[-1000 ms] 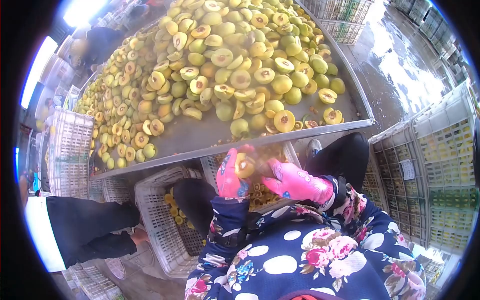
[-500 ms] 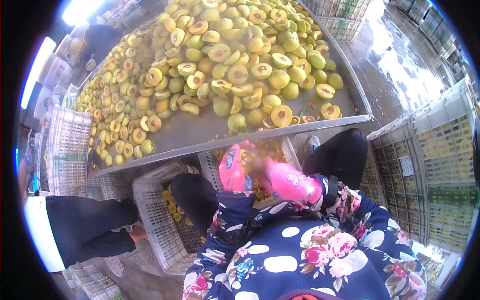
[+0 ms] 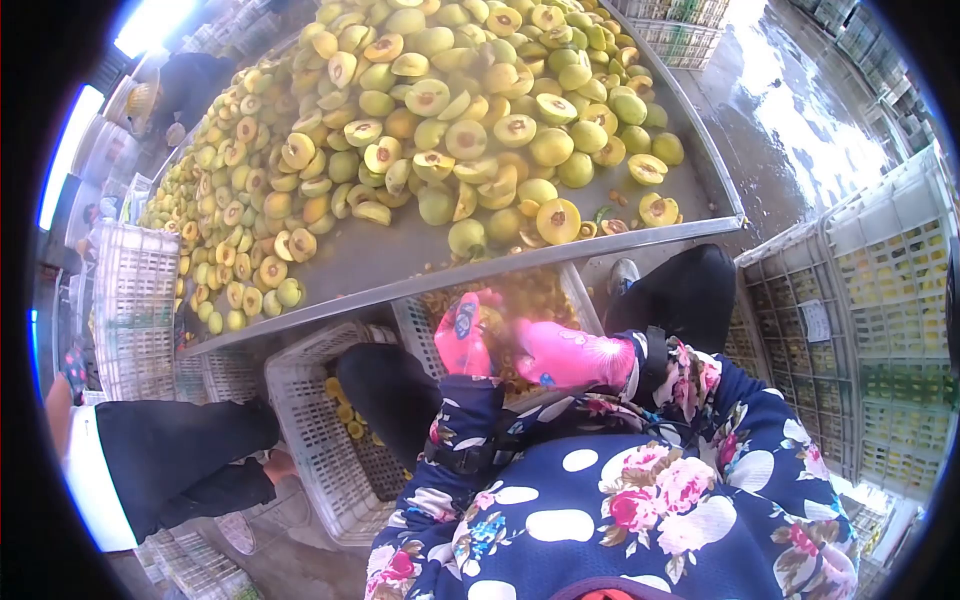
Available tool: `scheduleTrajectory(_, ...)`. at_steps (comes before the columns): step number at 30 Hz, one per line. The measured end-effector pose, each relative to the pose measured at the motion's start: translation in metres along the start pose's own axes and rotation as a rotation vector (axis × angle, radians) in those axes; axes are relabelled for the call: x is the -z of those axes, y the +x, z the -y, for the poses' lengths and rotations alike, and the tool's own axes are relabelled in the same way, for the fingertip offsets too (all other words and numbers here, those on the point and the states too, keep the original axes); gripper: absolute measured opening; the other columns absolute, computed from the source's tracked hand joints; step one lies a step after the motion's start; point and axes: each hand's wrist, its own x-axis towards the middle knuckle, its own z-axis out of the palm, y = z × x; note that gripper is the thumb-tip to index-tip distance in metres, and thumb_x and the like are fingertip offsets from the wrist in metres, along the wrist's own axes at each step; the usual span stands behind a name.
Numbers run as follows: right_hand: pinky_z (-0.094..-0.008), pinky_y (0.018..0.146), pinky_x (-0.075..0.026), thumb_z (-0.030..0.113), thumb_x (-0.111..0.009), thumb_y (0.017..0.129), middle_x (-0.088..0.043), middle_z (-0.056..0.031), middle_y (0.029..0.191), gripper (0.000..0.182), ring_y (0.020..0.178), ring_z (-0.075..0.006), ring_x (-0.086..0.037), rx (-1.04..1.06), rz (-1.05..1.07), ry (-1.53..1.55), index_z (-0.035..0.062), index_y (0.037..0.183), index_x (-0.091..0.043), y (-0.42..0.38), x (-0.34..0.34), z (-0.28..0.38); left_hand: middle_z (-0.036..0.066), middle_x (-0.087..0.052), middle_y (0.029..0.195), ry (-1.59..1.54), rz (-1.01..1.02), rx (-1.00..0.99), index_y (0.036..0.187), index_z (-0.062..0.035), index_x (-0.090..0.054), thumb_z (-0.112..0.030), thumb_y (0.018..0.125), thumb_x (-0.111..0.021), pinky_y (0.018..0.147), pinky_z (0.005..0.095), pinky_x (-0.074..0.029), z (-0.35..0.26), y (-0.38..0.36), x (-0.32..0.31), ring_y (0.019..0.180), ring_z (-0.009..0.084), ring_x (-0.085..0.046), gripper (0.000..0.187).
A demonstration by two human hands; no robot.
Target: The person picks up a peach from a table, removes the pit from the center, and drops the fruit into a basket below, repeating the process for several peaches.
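Right hand [image 3: 570, 354] now more level

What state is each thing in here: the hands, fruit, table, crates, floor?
Left hand: pink-gloved, curled; hold unclear
Right hand: pink-gloved, curled; hold unclear
Fruit: heaped, many halved
Metal table: loaded, front partly bare
Crate below the hands: holding yellow pieces
Left crate: partly filled
Crates at right: holding fruit
Floor: wet, shiny
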Motion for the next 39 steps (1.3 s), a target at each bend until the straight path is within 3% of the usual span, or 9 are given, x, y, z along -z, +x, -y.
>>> scheduleTrajectory(3,-0.0259,0.04,-0.037,0.015,-0.051,0.085,-0.047,-0.0036,0.062,0.018,0.048,-0.011,-0.047,-0.153,0.168,0.457,0.0053,0.097,-0.041,-0.009,0.01,0.023,0.01,-0.064,0.08,-0.043,-0.033,-0.032,0.089,0.0003,-0.062,-0.018,0.086,-0.056,0.058,0.0254,-0.047,-0.002,-0.006,-0.003,0.066,0.0151,-0.059,0.02)
scheduleTrajectory(10,-0.0244,0.038,-0.037,0.018,-0.048,0.087,-0.047,-0.004,0.065,0.016,0.047,-0.0111,-0.046,-0.176,0.192,0.165,0.0047,0.091,-0.04,-0.008,0.011,0.016,0.009,-0.065,0.078,0.153,0.138,0.033,0.087,0.0024,-0.063,-0.015,0.085,-0.054,0.06,0.0249,-0.046,-0.009,-0.012,0.005,0.066,0.0135,-0.059,0.02)
scheduleTrajectory(21,-0.0185,0.036,-0.031,0.023,-0.05,0.085,-0.039,0.0028,0.048,0.028,0.037,-0.005,-0.036,-0.157,0.415,0.902,0.0091,0.061,-0.043,-0.009,0.001,0.006,0.01,-0.064,0.082,-0.093,0.078,0.119,0.088,0.0028,-0.062,-0.019,0.085,-0.052,0.061,0.0266,-0.047,-0.025,-0.021,-0.015,0.071,0.0164,-0.06,0.024)
scheduleTrajectory(24,-0.0179,0.035,-0.03,0.022,-0.051,0.085,-0.043,0.0022,0.051,0.024,0.037,-0.0045,-0.038,0.004,0.395,0.832,0.0086,0.066,-0.044,-0.022,0.009,0.015,0.011,-0.062,0.083,0.219,0.116,-0.3,0.091,0.0001,-0.06,-0.017,0.084,-0.051,0.059,0.0261,-0.049,-0.03,-0.004,0.014,0.068,0.0176,-0.059,0.02)
scheduleTrajectory(27,-0.0175,0.034,-0.029,0.022,-0.05,0.085,-0.043,0.0035,0.053,0.019,0.036,-0.0033,-0.037,-0.171,0.357,0.833,0.0083,0.073,-0.046,-0.024,0.015,-0.004,0.01,-0.059,0.08,-0.544,0.094,-0.087,0.092,0.0002,-0.057,-0.017,0.085,-0.046,0.06,0.0317,-0.049,-0.095,0.008,0.074,0.068,0.0211,-0.058,0.022)
scheduleTrajectory(29,-0.0294,0.046,-0.042,0.022,-0.051,0.083,-0.054,-0.009,0.062,0.021,0.05,-0.0199,-0.053,-0.234,0.277,0.232,0.0011,0.084,-0.05,-0.006,0.011,-0.044,0.01,-0.058,0.093,0.224,-0.23,-0.139,0.094,0.0014,-0.058,-0.018,0.078,-0.059,0.071,0.0381,-0.048,-0.14,0.023,0.133,0.084,0.0249,-0.057,0.025)
scheduleTrajectory(31,-0.0364,0.057,-0.047,0.022,-0.051,0.082,-0.059,-0.0169,0.07,0.027,0.063,-0.0297,-0.059,-0.135,0.165,-0.408,-0.0032,0.092,-0.051,-0.007,0.008,-0.052,0.015,-0.058,0.106,1.68,-0.322,-0.609,0.106,-0.0021,-0.057,-0.011,0.071,-0.067,0.082,0.0359,-0.045,-0.17,0.018,0.143,0.095,0.0279,-0.056,0.038)
scheduleTrajectory(32,-0.0417,0.07,-0.045,0.023,-0.051,0.08,-0.059,-0.0245,0.082,0.035,0.082,-0.038,-0.058,-0.281,0.204,-0.291,-0.0072,0.098,-0.049,-0.009,0.012,-0.043,0.015,-0.057,0.108,1.729,-0.359,-0.718,0.109,-0.0047,-0.056,-0.01,0.071,-0.066,0.085,0.036,-0.044,-0.176,0.026,0.144,0.097,0.0293,-0.056,0.04)
scheduleTrajectory(39,-0.0362,0.058,-0.045,0.026,-0.053,0.082,-0.059,-0.0174,0.074,0.035,0.066,-0.027,-0.059,-0.198,0.072,-0.161,-0.0046,0.097,-0.048,0.001,0.009,-0.053,0.012,-0.055,0.115,1.464,0.343,-0.883,0.115,-0.0068,-0.053,-0.004,0.071,-0.06,0.089,0.033,-0.043,-0.16,0.157,0.064,0.105,0.028,-0.053,0.045)
